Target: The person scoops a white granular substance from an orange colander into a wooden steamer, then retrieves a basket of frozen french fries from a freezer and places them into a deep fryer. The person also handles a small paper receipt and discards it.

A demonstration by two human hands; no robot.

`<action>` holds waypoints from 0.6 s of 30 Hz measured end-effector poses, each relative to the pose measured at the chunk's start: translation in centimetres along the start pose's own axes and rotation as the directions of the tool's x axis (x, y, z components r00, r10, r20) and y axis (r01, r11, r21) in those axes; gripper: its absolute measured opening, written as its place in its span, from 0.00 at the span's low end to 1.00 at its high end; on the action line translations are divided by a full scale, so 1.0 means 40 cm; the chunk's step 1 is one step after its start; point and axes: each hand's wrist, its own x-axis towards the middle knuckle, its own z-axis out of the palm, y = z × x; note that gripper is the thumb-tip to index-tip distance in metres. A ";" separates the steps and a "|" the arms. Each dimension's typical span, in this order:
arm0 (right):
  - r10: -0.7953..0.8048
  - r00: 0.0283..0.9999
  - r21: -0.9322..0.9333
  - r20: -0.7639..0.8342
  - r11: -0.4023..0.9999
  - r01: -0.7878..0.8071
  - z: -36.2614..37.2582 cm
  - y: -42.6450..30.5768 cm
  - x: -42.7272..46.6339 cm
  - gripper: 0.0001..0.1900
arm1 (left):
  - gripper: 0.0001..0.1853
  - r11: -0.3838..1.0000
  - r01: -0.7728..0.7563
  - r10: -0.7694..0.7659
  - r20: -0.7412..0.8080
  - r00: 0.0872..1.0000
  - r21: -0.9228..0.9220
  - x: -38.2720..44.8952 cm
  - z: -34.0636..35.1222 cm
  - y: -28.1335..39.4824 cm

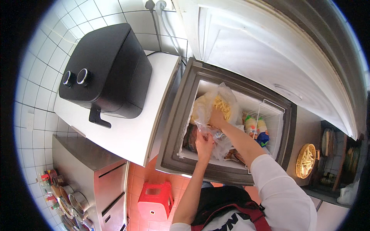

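Inside the raised-lid chest freezer (173, 138) lies a clear plastic bag (231, 95) of pale frozen French fries (222, 106). My right hand (216, 118) reaches into the bag's mouth against the fries; its fingers are largely hidden. Nearer to me, my left hand (204, 143) pinches the bag's plastic edge. Other plastic-wrapped food lies beneath and around the bag. A white wire basket (270, 115) at the freezer's right end stands beside packs with green tops (251, 127). To the right of the freezer, a round woven basket (299, 161) holds more fries.
A black air fryer (124, 78) stands on a white-topped cabinet (147, 127) to the left. The freezer's white lid (260, 57) rises at the back. A red plastic stool (153, 202) is on the tiled floor. Pots (78, 202) stand beside a steel cabinet (86, 156) at lower left.
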 end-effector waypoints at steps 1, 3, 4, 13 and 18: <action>-0.027 0.999 -0.041 0.028 0.999 0.028 0.000 0.006 0.004 0.18 | 0.19 0.999 -0.030 0.030 -0.004 1.000 -0.043 0.000 -0.002 -0.001; -0.049 0.991 0.053 -0.125 0.997 0.056 0.000 0.029 0.009 0.18 | 0.20 0.992 0.026 -0.022 0.032 0.999 -0.127 0.004 -0.007 -0.012; -0.047 0.992 0.066 -0.115 0.996 0.055 0.000 0.043 0.005 0.17 | 0.19 0.995 -0.009 0.011 0.017 1.000 -0.102 0.009 -0.007 -0.020; -0.045 0.989 0.847 -0.142 0.511 0.145 -0.135 0.209 -0.098 0.21 | 0.23 0.990 -0.103 0.106 0.029 0.994 -0.092 0.058 0.017 -0.052; -0.013 0.991 0.960 -0.134 0.245 0.133 -0.173 0.230 -0.175 0.17 | 0.28 0.996 0.039 -0.029 0.128 0.991 -0.080 0.062 0.000 -0.017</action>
